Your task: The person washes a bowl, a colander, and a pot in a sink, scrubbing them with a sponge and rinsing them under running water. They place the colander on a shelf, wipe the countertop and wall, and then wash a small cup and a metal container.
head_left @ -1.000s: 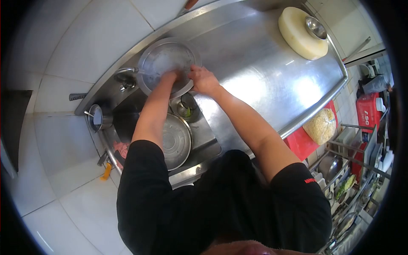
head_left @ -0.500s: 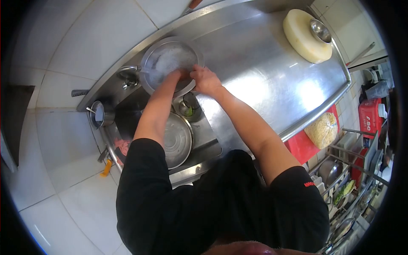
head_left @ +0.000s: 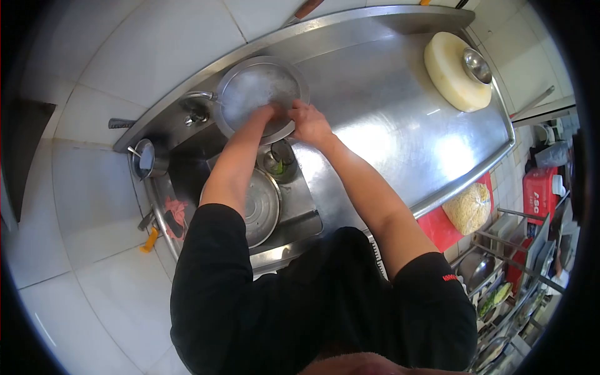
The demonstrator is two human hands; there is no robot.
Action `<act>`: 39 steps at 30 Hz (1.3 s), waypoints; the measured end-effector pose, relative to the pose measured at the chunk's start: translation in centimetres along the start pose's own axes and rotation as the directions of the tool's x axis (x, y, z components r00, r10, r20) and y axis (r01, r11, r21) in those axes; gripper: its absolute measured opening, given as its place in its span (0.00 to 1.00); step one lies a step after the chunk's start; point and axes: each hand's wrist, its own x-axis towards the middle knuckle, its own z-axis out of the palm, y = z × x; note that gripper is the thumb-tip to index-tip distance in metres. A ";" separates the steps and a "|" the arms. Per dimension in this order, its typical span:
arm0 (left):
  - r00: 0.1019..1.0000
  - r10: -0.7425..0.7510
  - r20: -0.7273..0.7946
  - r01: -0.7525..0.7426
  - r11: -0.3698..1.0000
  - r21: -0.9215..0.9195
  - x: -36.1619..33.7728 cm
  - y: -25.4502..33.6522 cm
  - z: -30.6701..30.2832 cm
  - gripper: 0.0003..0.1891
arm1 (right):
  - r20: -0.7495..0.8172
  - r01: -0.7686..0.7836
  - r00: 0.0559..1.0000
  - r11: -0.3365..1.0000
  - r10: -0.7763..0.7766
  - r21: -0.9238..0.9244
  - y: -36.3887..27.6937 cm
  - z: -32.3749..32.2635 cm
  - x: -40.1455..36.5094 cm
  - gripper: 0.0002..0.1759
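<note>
Beneath the faucet, beside the bare stretch of steel table, sits a metal basin of cloudy water. The right hand has its grip curled over the rim; the left hand reaches inside, its grip impossible to tell.

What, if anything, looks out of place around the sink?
Only mildly odd: a pink item, perhaps a cloth, lies crumpled at the left end of the sink, looking dropped rather than stowed. No clear spill or damage.
</note>
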 end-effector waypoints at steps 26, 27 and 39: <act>0.965 0.027 -0.259 -0.014 0.998 0.053 -4.2 -1.7 -3.3 0.18 | 0.033 -0.033 0.999 0.999 0.034 -0.030 -0.2 -0.2 0.0 0.17; 0.957 -0.011 -0.291 0.020 0.999 0.027 -2.2 -3.3 -2.5 0.17 | 0.026 -0.035 0.999 0.999 0.036 -0.035 -0.2 -0.2 0.1 0.17; 0.988 0.113 0.101 -0.054 0.886 -0.461 -1.1 2.9 -0.2 0.22 | 0.010 0.010 1.000 0.998 -0.011 0.061 1.1 0.2 -0.4 0.21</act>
